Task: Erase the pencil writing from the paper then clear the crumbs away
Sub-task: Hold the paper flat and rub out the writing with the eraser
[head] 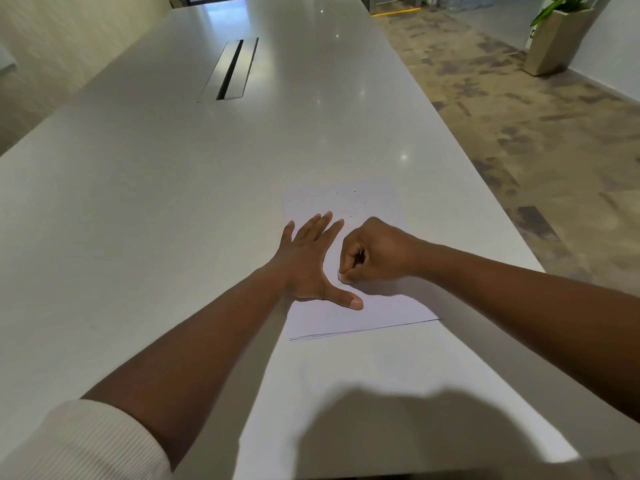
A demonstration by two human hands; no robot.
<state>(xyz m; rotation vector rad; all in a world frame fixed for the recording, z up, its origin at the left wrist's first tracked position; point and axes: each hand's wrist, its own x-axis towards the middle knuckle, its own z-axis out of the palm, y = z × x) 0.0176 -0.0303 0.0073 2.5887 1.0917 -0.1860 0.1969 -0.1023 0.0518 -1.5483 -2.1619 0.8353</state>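
Observation:
A white sheet of paper [363, 317] lies on the long white table [173, 202], near its right edge. My left hand [308, 265] presses flat on the sheet's left side, fingers straight and thumb spread. My right hand [374, 252] is curled into a fist on the middle of the sheet, and its fingertips pinch a small white eraser [341, 276] against the paper. A few small dark crumbs [356, 202] lie scattered on the far part of the sheet. No pencil writing is legible from here.
A metal cable hatch [230, 69] with a dark slot is set into the table's middle, far from the paper. The table's right edge runs just beyond the sheet, with patterned floor [519, 116] beside it. A potted plant [557, 32] stands at the far right.

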